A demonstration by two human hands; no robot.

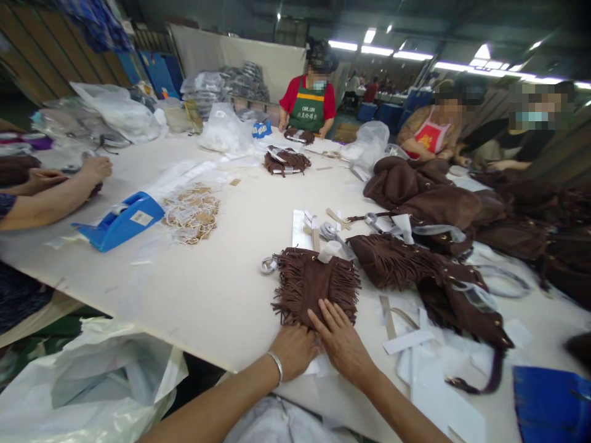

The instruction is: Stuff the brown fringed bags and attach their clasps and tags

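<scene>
A brown fringed bag [318, 277] lies flat on the pale counter [217, 289], straight ahead of the person and just beyond both wrists. Its smooth middle panel runs away from the body, with fringe hanging out on either side. The outline looks close to square, so I cannot tell a clear long axis; the panel gives the best line, and it points roughly forward from between the two hands.

The right hand [344, 343] reaches farther onto the bag. Its fingers are straight and a little apart, laid on the lower part of the panel, with the thumb held away from them. The left hand [295, 351] sits at the near edge, knuckles up and fingers curled under; I cannot tell whether they pinch the edge or only rest against it. The hands are side by side, the right thumb close to the left knuckles.

At the bag's far edge are a scrap of white wrap [330, 251] and a narrow card strip [316, 237]; a wrapped ring [268, 265] lies by its far left corner. A second fringed bag [392, 261] lies just to the right. The blue tape dispenser [122, 221] stands well apart on the left, beside a heap of tags [194, 212].
</scene>
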